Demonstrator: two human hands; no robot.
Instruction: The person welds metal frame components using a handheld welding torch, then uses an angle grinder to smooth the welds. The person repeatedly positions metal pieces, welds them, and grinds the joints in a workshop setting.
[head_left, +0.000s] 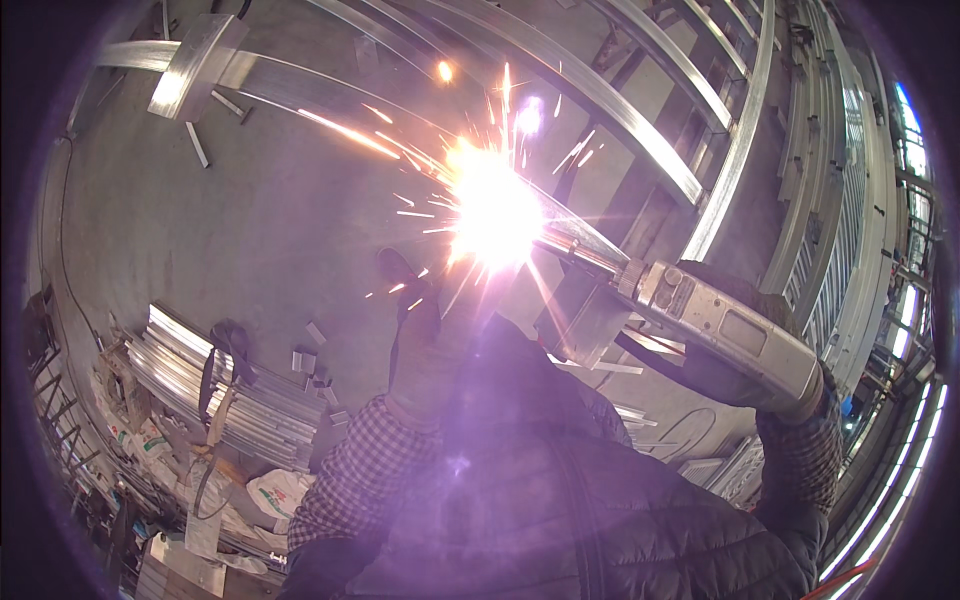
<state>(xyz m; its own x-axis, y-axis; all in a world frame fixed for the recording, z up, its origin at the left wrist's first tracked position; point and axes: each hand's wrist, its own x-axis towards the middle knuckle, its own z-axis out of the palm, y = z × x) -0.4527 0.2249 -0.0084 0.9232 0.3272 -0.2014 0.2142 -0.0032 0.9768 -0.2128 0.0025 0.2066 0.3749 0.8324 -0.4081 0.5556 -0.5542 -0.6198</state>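
The right hand has its fingers clamped on the handheld torch, whose nozzle meets a white glare throwing sparks leftward. The left hand is left of the torch; whether its fingers are apart or together cannot be told. A metal frame extends above the torch; stacked metal profiles lie well to its left.

Welding gun | slvr-gry, boxy | tilted, nozzle up-L | tip overexp., sparking
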